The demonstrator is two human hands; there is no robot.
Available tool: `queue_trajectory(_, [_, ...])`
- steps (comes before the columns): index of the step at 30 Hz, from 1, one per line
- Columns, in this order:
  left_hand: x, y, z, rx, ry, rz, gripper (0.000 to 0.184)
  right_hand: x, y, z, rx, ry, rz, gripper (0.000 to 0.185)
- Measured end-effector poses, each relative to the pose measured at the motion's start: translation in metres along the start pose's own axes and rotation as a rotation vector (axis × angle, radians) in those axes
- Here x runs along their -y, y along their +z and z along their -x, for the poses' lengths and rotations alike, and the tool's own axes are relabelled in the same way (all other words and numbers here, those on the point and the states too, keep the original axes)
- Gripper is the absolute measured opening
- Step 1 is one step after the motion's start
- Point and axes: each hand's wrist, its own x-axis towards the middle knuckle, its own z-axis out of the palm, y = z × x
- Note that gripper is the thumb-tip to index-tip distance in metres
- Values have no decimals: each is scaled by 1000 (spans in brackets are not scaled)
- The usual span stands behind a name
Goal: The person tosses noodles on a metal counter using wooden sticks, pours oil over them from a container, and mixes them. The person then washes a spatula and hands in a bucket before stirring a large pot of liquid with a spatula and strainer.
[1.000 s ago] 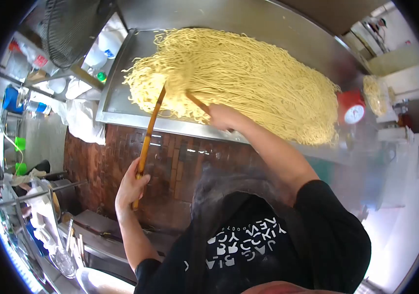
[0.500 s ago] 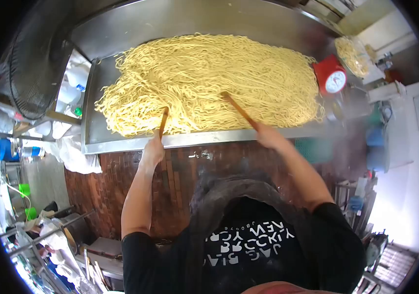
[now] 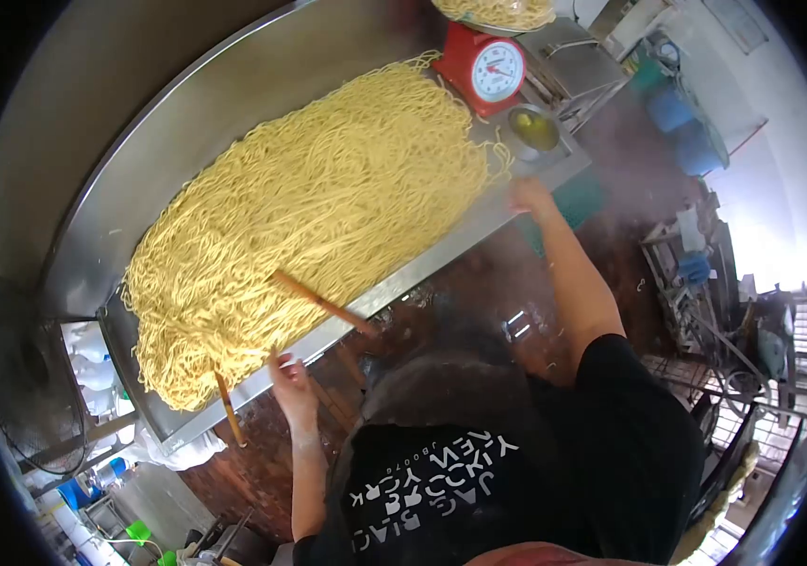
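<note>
Right hand [image 3: 529, 195] has swung outstretched toward the bowl [image 3: 545, 142].

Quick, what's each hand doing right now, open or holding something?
Left hand: open, loosely bent, nothing visibly held.
Right hand: curled near the tray; can't tell whether it holds anything.

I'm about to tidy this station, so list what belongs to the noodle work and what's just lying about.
Part of the job:
noodles
metal tray under them
two wooden sticks, neither in a hand
probably the bowl near the right hand

Apparently just about:
red scale, untouched, though it might serve for weighing
fan
blue tubs
</note>
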Motion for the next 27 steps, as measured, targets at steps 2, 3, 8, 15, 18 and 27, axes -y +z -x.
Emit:
queue_trajectory(2, [-42, 56, -2, 175, -81, 156, 59, -16, -34, -38, -92, 14, -340, 51])
queue_trajectory(3, [-68, 81, -5, 231, -38, 179, 59, -19, -43, -57, -85, 22, -414, 52])
queue_trajectory(8, [-155, 148, -26, 453, -59, 218, 53, -16, -74, -115, -142, 78, -573, 52])
queue_trajectory(15, [-224, 315, -75, 894, -218, 489, 48, -20, -112, -167, -134, 138, -245, 24])
queue_trajectory(18, [-257, 412, -98, 992, -360, 720, 48, -39, -119, -197, -118, 92, 53, 18])
queue_trajectory(27, [-289, 557, -122, 923, -514, 820, 64, -3, -145, -158, 29, -82, 619, 18])
